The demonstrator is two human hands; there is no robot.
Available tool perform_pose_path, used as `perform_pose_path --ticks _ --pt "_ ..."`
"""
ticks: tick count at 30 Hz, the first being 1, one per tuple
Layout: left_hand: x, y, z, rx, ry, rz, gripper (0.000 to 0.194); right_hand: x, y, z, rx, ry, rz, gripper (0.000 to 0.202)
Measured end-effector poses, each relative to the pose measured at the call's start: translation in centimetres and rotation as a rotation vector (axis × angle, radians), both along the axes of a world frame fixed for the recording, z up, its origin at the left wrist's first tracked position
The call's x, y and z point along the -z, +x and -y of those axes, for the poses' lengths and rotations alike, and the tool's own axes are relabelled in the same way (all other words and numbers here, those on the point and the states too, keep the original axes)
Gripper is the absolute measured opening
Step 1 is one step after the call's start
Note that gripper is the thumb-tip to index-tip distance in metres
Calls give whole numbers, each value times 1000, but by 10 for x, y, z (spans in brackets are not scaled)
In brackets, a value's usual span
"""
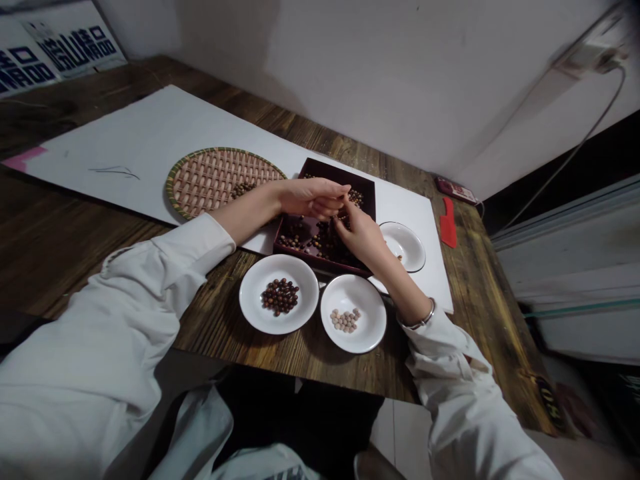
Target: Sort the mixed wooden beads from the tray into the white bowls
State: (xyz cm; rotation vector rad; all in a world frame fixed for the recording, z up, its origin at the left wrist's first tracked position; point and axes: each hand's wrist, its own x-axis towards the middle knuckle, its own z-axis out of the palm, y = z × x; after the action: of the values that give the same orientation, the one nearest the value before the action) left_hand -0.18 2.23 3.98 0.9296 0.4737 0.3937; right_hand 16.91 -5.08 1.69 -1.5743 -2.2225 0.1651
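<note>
Over a dark red box [283,248] of mixed beads, my left hand [317,197] and my right hand [361,230] meet at the fingertips. The fingers of both hands are drawn together; whatever lies between them is too small to make out. Below the box, a white bowl [251,293] holds dark brown beads [280,297]. Beside it, another white bowl [367,333] contains pale beads [346,320]. A white dish [413,247] with a small bead or two is partly behind my right wrist.
A round woven tray [200,180] with some beads lies left of the box on a white board [135,133]. On the wooden table [480,300], a red scraper [447,223] and a dark red phone-like object [455,190] are at the right. A wall stands behind.
</note>
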Motion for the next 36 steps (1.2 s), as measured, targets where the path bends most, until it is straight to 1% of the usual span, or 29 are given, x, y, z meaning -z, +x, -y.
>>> perform_pose_path --ticks 7,9,11,14,17,19,20,23,24,26,29,31,36 --pt "-4 -4 6 -59 -71 -103 23 -2 0 1 0 -22 0 25" --pt "-5 -3 7 -89 -71 -136 23 -3 0 1 -3 -24 -4 27" --pt "-5 -3 7 -88 -47 -153 24 -4 0 2 -4 -28 -5 27" --pt "-4 -5 6 -7 33 -153 24 -5 0 2 -4 -39 -1 25" --pt "-3 -7 4 139 114 -141 20 -6 -1 2 -1 -48 10 19" --pt "-3 -8 5 206 113 -166 16 -6 -1 2 -1 -54 12 17" --pt "-3 -7 5 191 89 -206 14 -6 -1 2 -2 -56 9 16" --pt "-5 -6 9 49 -12 -390 11 -6 -1 2 -4 -56 -5 18" --pt "-5 -5 9 23 -31 -434 12 -6 -1 2 -3 -56 -8 18" --pt "-4 -4 10 30 -37 -484 13 -6 0 1 0 -60 -10 18" --pt "-2 -4 8 42 -10 -506 10 -5 -1 1 7 -67 -8 19" --pt "0 -5 6 72 27 -507 9 -4 0 1 6 -57 -11 19" --pt "1 -5 5 264 164 -493 20 -4 0 1 -3 -46 -7 19"
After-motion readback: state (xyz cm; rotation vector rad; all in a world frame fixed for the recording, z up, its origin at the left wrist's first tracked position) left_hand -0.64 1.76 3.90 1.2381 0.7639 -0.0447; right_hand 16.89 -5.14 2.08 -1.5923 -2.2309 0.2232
